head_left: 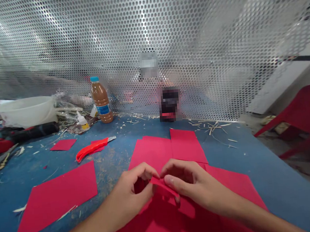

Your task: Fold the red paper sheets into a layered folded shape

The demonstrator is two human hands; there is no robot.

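Between my two hands is a small piece of red paper (164,187), folded or bent into a narrow strip. My left hand (135,185) pinches its left end between thumb and fingers. On the other side, my right hand (189,181) grips it with the thumb on top and the fingers curled behind. Below and beyond the hands lie several larger red sheets (153,150), partly overlapping. One red sheet (188,145) lies at the back of this group, and another (235,184) extends to the right under my forearm.
On the blue table (227,142), a red-handled utility knife (93,148) lies left of centre near a loose red sheet (59,196). Farther back stand a brown-filled bottle (100,100), a small glue bottle (82,121) and a white basin (27,111). A perforated metal panel (192,48) rises behind.
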